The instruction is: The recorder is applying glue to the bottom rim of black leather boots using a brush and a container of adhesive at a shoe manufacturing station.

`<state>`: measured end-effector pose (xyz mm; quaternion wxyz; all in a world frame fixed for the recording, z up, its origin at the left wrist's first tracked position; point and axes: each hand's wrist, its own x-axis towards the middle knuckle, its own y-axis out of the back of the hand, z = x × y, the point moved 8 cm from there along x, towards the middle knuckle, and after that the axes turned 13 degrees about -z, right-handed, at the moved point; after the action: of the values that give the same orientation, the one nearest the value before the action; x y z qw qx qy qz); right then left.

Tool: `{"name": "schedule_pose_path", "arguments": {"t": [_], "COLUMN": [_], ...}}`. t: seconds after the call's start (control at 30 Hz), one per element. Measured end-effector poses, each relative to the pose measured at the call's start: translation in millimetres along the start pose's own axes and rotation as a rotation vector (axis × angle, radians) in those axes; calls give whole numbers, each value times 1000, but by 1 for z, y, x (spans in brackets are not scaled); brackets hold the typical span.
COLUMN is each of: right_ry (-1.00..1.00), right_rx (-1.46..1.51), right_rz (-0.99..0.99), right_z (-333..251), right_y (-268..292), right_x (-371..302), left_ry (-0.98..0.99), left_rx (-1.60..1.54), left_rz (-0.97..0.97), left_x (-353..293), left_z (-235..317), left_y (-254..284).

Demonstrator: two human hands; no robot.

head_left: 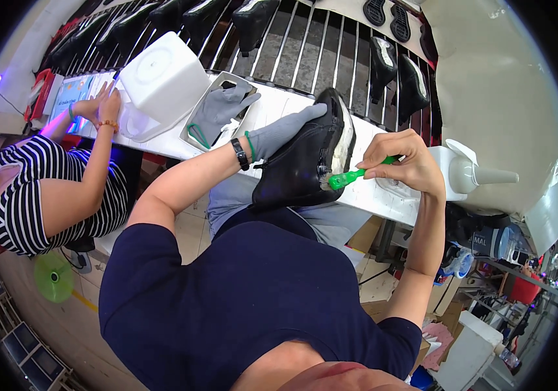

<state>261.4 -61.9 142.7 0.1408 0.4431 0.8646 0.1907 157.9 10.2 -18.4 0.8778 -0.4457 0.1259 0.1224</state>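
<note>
My left hand (286,132), in a grey knit glove, is closed around the side of a black boot (297,164). The boot is tilted in front of my body, and its underside with a whitish strip (342,144) faces right. A small brush with a green handle (355,176) is pinched between the thumb and fingers of my bare right hand (404,161). Its bristles touch the boot's lower edge near the whitish strip. The part of the boot under my gloved palm is hidden.
A white box (253,120) holding grey gloves (220,107) and a large white container (161,78) stand to the left. A white spouted container (464,173) is at the right. Black boots (413,85) lie on the metal roller rack (311,49). A co-worker (64,186) sits at left.
</note>
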Motion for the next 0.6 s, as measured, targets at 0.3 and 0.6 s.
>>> {"name": "schedule_pose_path", "arguments": {"t": [0.3, 0.6], "right_ry": [8, 74], "right_rx": [84, 81], "right_rz": [-85, -63], "right_z": [7, 5], "right_y": [2, 5], "right_x": [25, 38], "left_ry": [-109, -34], "left_rx": [254, 746], "left_rz": [-328, -419], "left_x": [-1, -34], "left_z": [-28, -34], "left_y": [-24, -52]}}
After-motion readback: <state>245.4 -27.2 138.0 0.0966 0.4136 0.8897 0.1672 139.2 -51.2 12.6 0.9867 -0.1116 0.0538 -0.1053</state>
